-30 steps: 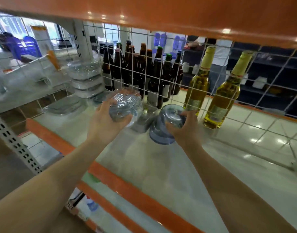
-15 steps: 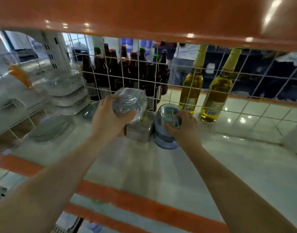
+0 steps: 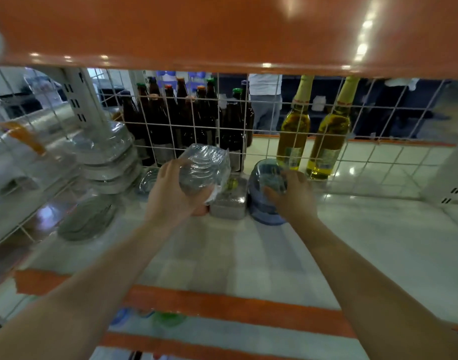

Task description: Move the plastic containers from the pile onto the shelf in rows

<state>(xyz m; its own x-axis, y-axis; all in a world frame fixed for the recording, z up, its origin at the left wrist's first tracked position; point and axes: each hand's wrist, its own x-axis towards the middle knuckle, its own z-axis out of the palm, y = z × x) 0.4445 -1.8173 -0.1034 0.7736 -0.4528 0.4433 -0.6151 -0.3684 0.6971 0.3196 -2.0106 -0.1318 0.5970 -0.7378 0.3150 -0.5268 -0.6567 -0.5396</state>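
Pale and glossy, the shelf point(image 3: 365, 245) runs back to a white wire grid point(image 3: 272, 126), with an orange shelf edge point(image 3: 222, 29) overhead filling the top of the view. Behind the grid stand brown bottles point(image 3: 186, 120) and two yellow bottles point(image 3: 313, 131). At the shelf's back left corner sits a stack of clear containers point(image 3: 111, 157), with a flat clear lid point(image 3: 85, 222) lying nearer the front edge.

Both hands reach toward the back edge, held apart. The left hand point(image 3: 176, 196) grips a wrapped bundle of clear containers point(image 3: 204, 165), its fingers curled round it, held just above the shelf. The right hand point(image 3: 292, 193) holds a bluish container point(image 3: 261, 193) tipped on its side, which rests on the shelf close to the grid. Between them a square container point(image 3: 229, 203) stands on the shelf, touching the bundle's wrap.

Compared with a second ago, both hands sit closer to the grid, the bundle is now over the left side of the square container, and the camera has dropped so the overhead edge covers more of the frame.
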